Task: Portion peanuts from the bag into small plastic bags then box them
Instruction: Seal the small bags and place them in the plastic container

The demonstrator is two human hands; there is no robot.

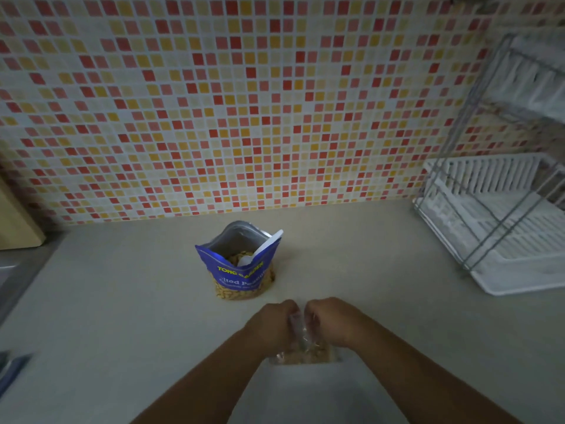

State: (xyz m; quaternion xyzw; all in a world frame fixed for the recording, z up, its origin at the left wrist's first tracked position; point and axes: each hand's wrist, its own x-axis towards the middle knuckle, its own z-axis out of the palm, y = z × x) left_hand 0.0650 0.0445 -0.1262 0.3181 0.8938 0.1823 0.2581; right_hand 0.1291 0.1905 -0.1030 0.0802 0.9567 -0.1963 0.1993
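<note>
Mosaic wall tiles point(244, 102) in red, orange, yellow and white fill the upper half of the view, behind a pale beige countertop point(122, 301) that runs across the lower half. At the right edge a white plastic dish rack with a grey wire frame point(501, 215) sits on the counter against the wall. Near the middle of the counter stands an open blue foil peanut bag point(241, 264), upright, its silver-lined mouth gaping; peanuts show through its clear lower part, and a white plastic spoon point(260, 250) leans inside it with the handle sticking out over the right rim. Nearer the camera, apart from the blue bag, two bare forearms reach in from the bottom edge. Left hand point(272, 325) and right hand point(331, 321) are both curled closed, pinching the top of a small clear plastic bag point(305, 351) between them. That small bag rests on the counter just below the hands, and its lower part is filled with peanuts
</note>
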